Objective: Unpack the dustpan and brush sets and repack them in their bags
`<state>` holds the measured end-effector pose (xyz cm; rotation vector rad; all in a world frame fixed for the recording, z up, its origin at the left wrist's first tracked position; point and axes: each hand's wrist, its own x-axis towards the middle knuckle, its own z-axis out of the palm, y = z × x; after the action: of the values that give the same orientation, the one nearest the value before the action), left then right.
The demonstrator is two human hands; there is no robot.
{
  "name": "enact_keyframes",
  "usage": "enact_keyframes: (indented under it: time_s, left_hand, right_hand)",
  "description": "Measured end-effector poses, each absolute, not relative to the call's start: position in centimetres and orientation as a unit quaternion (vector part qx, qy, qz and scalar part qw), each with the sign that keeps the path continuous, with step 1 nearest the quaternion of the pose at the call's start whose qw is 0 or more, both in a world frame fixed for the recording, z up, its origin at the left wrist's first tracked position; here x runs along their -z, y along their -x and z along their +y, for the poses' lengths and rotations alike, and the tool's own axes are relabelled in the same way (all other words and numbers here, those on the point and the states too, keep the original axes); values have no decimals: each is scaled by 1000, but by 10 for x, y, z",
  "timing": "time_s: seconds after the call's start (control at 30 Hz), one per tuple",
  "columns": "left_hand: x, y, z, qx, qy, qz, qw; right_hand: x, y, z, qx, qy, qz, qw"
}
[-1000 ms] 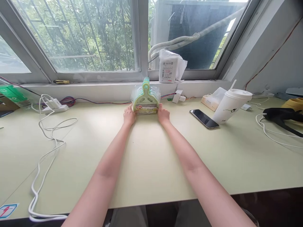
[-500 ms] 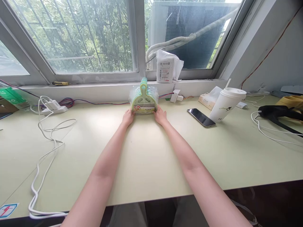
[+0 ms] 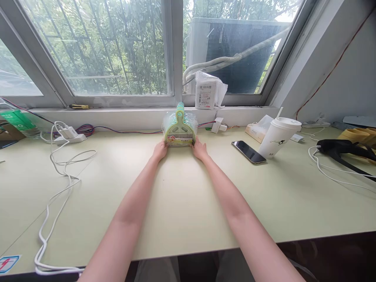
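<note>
A stack of small green dustpan and brush sets (image 3: 180, 129), in clear plastic wrapping, stands upright at the back of the table. Its looped handles point up, and grey bristles and a printed label face me. My left hand (image 3: 160, 150) grips the lower left corner of the stack. On the opposite lower corner, my right hand (image 3: 199, 149) has its fingers curled around the side. Both arms reach straight forward, and the far fingers are partly hidden behind the stack.
Right of the stack lie a black phone (image 3: 248, 152), a white paper cup (image 3: 277, 137) with a straw and a tissue box (image 3: 256, 131). White cables (image 3: 69, 176) run down the left side. A wrapped white packet (image 3: 206, 94) and a screwdriver (image 3: 79, 106) rest on the windowsill.
The whole view has shifted slightly, so the scene sits a little lower in the picture. Both hands keep their hold at the sides of the stack, which shows no clear movement on the table.
</note>
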<state>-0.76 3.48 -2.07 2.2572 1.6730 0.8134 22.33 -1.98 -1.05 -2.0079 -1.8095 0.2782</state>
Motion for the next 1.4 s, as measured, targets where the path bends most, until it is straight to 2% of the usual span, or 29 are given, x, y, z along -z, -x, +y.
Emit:
enact_keyframes:
  time_s: [0.47, 0.77, 1.4]
  left_hand:
    - [14, 2, 23, -289, -735, 594, 148]
    - [17, 2, 26, -247, -752, 599, 124]
    - [13, 3, 7, -290, -743, 584, 150]
  right_hand:
    - [13, -225, -25, -72, 719, -658, 212]
    - [15, -224, -27, -56, 722, -657, 211]
    - [15, -226, -38, -56, 724, -654, 213]
